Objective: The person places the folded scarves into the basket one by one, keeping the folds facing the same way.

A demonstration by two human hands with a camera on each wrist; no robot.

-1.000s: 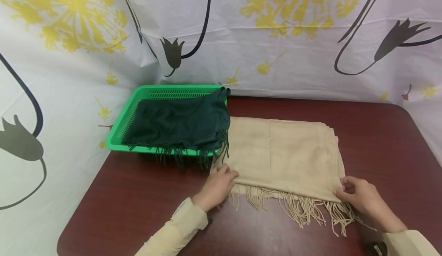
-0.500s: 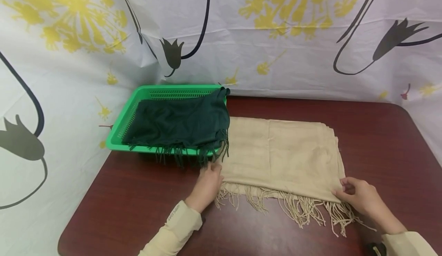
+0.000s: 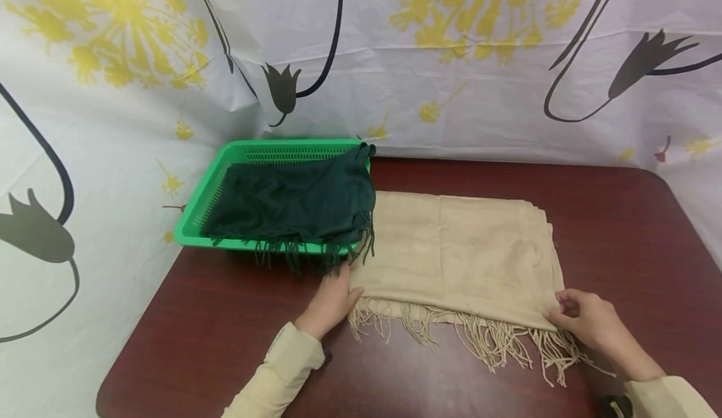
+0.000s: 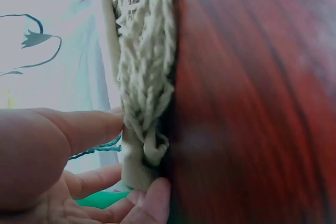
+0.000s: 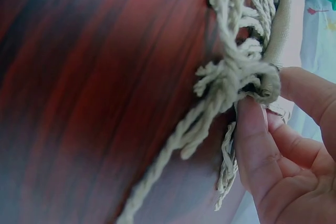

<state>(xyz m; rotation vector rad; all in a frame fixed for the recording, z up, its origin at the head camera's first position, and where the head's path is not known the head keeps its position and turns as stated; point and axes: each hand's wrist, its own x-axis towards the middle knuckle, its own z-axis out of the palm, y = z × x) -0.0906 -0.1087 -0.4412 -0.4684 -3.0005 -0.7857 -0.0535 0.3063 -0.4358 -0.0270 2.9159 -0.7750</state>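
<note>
A beige fringed scarf [image 3: 462,249] lies folded in a rectangle on the table, its fringe toward the person. At its near left corner is my left hand [image 3: 329,302]. The left wrist view shows that thumb on top of the folded edge [image 4: 134,169] and fingertips at its side and underneath. My right hand [image 3: 589,321] pinches the near right corner. Up close in the right wrist view, the thumb is over the cloth and fingers [image 5: 254,145] lie below it, beside knotted fringe strands [image 5: 226,77].
A green plastic basket [image 3: 194,224] stands left of the beige scarf. Inside lies a folded dark green scarf [image 3: 293,198], its fringe hanging over the front rim and overlapping the beige scarf's left side. The dark red table [image 3: 237,318] meets a flower-patterned white cloth [image 3: 479,111] behind.
My left hand has slid left along the scarf's near edge to its left corner, uncovering fringe there. The right hand has stayed at its corner.
</note>
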